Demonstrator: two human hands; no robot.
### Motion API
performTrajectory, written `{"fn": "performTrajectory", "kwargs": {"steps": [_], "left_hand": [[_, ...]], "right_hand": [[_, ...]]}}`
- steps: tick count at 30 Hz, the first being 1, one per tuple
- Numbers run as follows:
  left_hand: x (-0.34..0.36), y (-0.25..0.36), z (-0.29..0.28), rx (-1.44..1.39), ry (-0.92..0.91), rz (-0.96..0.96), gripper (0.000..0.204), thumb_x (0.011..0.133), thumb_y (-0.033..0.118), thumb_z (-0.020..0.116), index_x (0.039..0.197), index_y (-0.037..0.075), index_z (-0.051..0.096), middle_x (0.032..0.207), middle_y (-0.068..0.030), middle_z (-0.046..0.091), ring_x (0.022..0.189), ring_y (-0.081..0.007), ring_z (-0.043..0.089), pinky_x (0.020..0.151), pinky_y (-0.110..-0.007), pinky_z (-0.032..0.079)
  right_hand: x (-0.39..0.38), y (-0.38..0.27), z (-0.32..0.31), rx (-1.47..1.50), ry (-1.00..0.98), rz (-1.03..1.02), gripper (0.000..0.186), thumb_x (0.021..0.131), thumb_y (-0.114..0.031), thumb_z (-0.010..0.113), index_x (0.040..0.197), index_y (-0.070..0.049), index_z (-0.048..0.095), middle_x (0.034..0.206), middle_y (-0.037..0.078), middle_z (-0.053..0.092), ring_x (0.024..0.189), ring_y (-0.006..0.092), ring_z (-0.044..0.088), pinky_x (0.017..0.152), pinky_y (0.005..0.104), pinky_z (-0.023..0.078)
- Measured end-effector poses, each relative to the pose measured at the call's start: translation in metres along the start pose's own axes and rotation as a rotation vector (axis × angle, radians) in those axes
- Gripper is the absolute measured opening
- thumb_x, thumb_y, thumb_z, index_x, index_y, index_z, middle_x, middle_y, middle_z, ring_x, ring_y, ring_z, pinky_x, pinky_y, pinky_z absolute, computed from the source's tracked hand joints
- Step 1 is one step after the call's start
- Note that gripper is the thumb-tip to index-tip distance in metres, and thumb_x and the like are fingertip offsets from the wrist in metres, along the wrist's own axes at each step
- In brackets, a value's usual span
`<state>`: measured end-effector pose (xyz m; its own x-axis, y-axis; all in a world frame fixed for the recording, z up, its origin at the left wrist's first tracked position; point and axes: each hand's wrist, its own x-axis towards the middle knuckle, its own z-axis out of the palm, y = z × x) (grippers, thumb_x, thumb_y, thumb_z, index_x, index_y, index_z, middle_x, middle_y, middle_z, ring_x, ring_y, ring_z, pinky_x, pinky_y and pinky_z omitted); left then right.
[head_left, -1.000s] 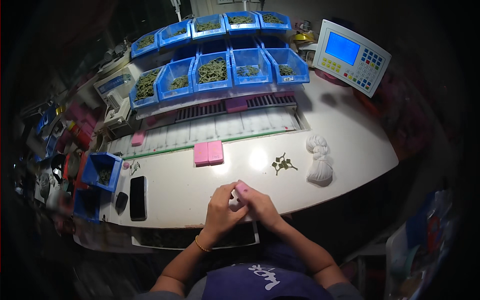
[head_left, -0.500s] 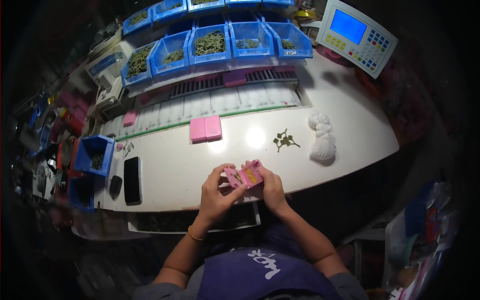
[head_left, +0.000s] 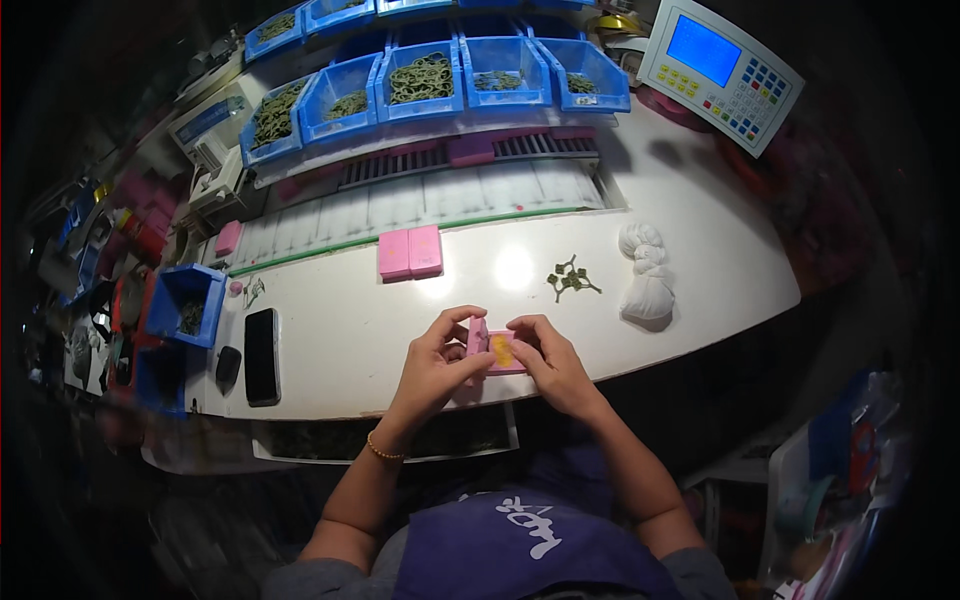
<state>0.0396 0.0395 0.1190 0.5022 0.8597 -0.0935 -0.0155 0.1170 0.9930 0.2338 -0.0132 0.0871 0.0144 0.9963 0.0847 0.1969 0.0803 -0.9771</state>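
Observation:
Near the white bench's front edge, my left hand (head_left: 436,368) grips one half of a pink mould (head_left: 477,335), tilted up on its side. My right hand (head_left: 556,368) has its fingers on the other half (head_left: 505,364), which lies flatter and shows yellow material inside. Beyond them are two pink blocks (head_left: 395,255) side by side. To the right lie small branched olive-green pieces (head_left: 571,280) and a knotted white cloth bundle (head_left: 645,285).
A black phone (head_left: 262,357), a dark oval object (head_left: 228,369) and blue bins (head_left: 185,305) sit at left. Racked blue bins of green pieces (head_left: 420,80) span the back above a slotted strip. A keypad panel (head_left: 720,75) stands at back right.
The closed pink mould has come open into two halves, exposing yellow inside. My hands have moved up the bench and apart; the left half now stands more upright. The view has shifted.

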Motion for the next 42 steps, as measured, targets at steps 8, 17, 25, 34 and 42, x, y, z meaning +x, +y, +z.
{"fn": "performTrajectory", "kwargs": {"steps": [8,17,25,34,42], "left_hand": [[0.013,-0.010,0.016,0.096,-0.080,0.012,0.051,0.083,0.009,0.072,0.131,0.002,0.056,0.086,-0.0059,0.063,0.069,-0.0077,0.063,0.062,-0.023,0.050],[0.003,-0.011,0.011,-0.006,-0.083,0.027,0.054,0.084,0.008,0.072,0.134,0.003,0.052,0.094,-0.0070,0.061,0.074,-0.0102,0.064,0.067,-0.023,0.052],[0.003,-0.019,0.013,0.433,0.141,0.358,0.056,0.079,0.004,0.077,0.127,0.005,0.049,0.103,-0.0083,0.061,0.071,-0.0089,0.058,0.061,-0.024,0.051],[-0.001,-0.028,-0.016,-0.258,0.049,0.320,0.060,0.087,0.016,0.074,0.137,0.000,0.043,0.127,-0.0133,0.057,0.118,-0.0184,0.055,0.101,-0.033,0.047],[0.001,-0.032,-0.006,-0.586,0.160,0.120,0.063,0.105,0.052,0.033,0.141,0.002,0.041,0.123,-0.0150,0.059,0.099,-0.0203,0.063,0.082,-0.037,0.057]], "right_hand": [[0.005,-0.005,-0.004,-0.072,0.014,-0.006,0.029,0.097,-0.026,0.062,0.102,0.002,0.060,0.089,0.010,0.062,0.072,0.0132,0.055,0.066,0.0295,0.046],[0.007,0.006,-0.002,-0.160,0.068,-0.073,0.019,0.094,-0.015,0.062,0.087,0.003,0.062,0.080,0.009,0.059,0.067,0.0144,0.056,0.062,0.0289,0.046],[0.021,0.005,0.017,-0.198,0.563,-0.081,0.039,0.093,-0.018,0.065,0.123,0.005,0.056,0.109,0.016,0.059,0.080,0.0247,0.061,0.070,0.0359,0.050],[-0.020,-0.015,0.037,0.088,0.183,0.120,0.030,0.088,-0.014,0.067,0.115,-0.003,0.059,0.108,0.015,0.061,0.093,0.0323,0.058,0.086,0.0419,0.047],[0.002,0.003,0.013,-0.545,0.272,-0.581,0.011,0.083,-0.011,0.070,0.090,-0.003,0.067,0.086,0.011,0.066,0.082,0.0314,0.060,0.082,0.0416,0.047]]}}
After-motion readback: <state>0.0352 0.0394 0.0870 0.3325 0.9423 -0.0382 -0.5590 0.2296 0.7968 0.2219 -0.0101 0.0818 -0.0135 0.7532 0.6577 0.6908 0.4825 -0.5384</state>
